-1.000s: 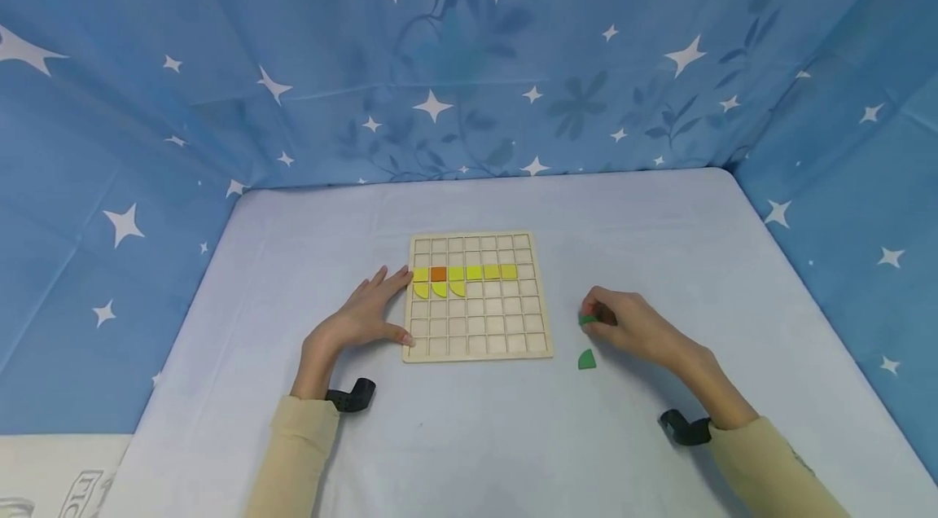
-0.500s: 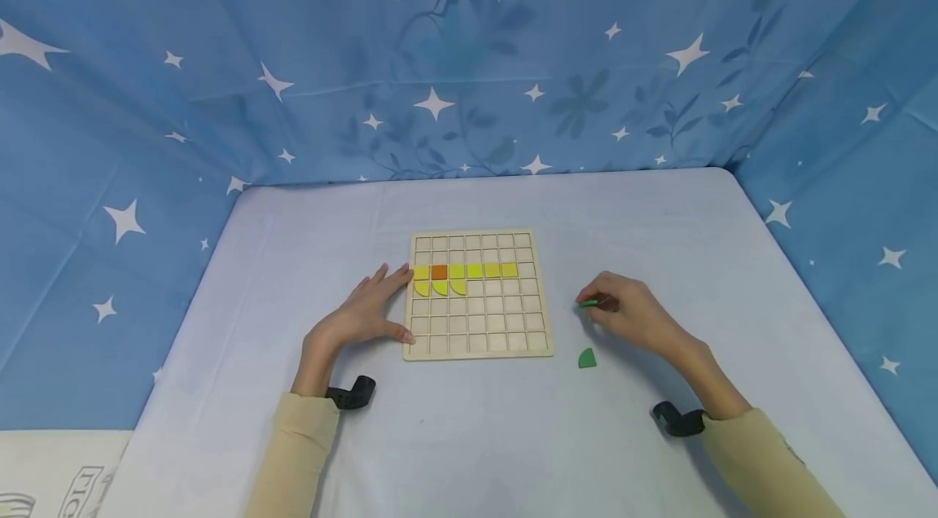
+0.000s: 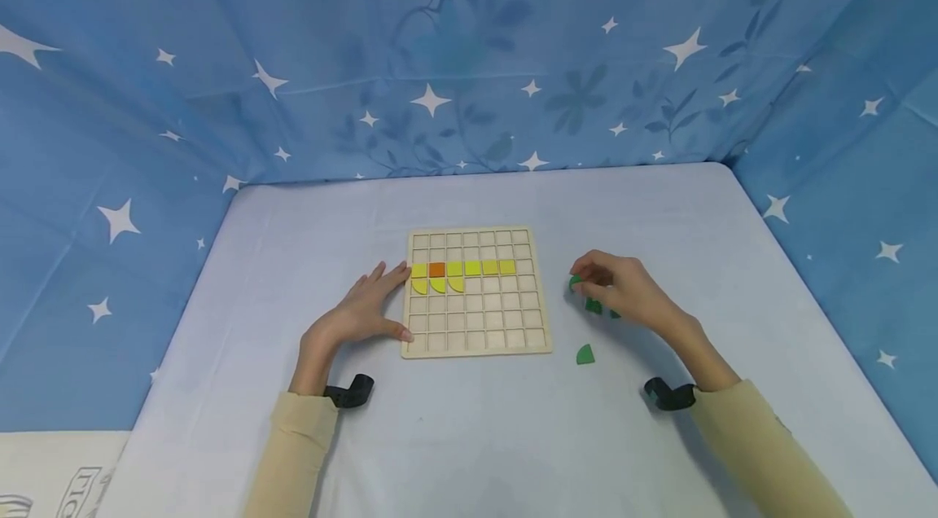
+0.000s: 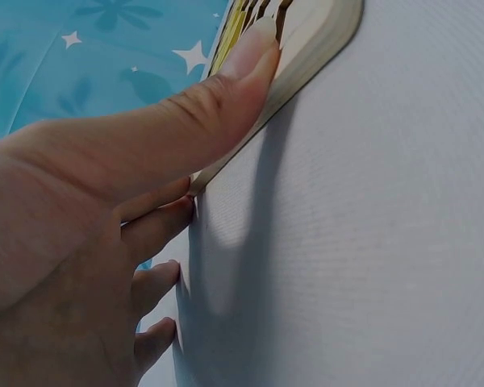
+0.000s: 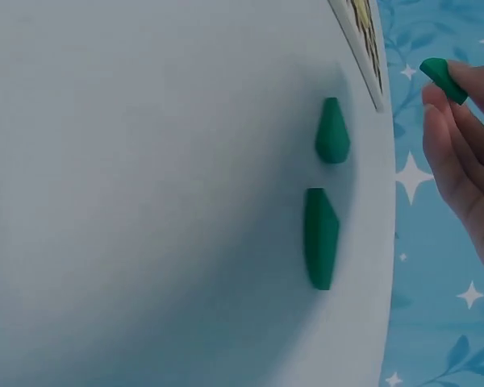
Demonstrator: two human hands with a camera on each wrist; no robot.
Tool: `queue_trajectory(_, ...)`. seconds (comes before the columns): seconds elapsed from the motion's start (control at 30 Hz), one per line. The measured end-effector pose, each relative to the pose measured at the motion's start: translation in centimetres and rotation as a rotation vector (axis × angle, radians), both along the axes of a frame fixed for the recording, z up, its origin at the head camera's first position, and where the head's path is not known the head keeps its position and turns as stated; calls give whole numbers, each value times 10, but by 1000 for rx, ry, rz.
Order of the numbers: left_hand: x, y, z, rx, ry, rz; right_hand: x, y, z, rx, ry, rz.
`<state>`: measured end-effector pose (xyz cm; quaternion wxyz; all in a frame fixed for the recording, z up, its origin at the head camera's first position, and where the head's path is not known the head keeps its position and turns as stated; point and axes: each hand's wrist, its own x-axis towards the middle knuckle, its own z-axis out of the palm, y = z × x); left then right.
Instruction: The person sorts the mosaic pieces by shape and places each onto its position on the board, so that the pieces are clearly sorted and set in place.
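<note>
A wooden grid board (image 3: pixel 476 354) lies flat on the table. My left hand (image 3: pixel 361 311) rests at its left side, fingers spread; the thumb (image 4: pixel 226 89) touches the board near its front corner. My right hand (image 3: pixel 626 286) pinches a green quarter-circle piece (image 5: pixel 444 79) between thumb and fingertips, raised above the table to the right of the board. Below that hand lie two more green pieces, one at the left (image 3: pixel 593 306) and one partly hidden (image 3: pixel 615 313). Closer to me sits another green quarter-circle (image 3: pixel 585 354).
In one board row sit several yellow squares (image 3: pixel 472 267) and an orange square (image 3: pixel 436 269). Below them are three yellow quarter-circle pieces (image 3: pixel 437 285). A blue star-patterned curtain (image 3: pixel 469 127) surrounds the white-covered table (image 3: pixel 469 436) at the back and sides.
My right hand has lifted the green quarter-circle and moved away from me and slightly left. Two green pieces beneath it have come into view. My left hand has stayed put.
</note>
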<state>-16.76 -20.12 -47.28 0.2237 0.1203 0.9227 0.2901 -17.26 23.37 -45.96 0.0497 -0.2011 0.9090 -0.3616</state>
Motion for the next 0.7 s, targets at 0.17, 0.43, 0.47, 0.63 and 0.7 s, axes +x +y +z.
queue_trajectory(0.17,0,1,2,3,1,-5,-16,-2,10,-2,-74,-12)
queue_trajectory(0.43,-1,1,2,13,11,-13,-32,-20,8,-42,-179,35)
queue_trajectory(0.47,-1,1,2,13,11,-14,-33,-24,8,-51,-190,47)
queue_trajectory(0.63,-1,1,2,11,13,-17,-40,-49,5,-68,-222,110)
queue_trajectory(0.7,-1,1,1,8,14,-18,-42,-61,3,-71,-231,136)
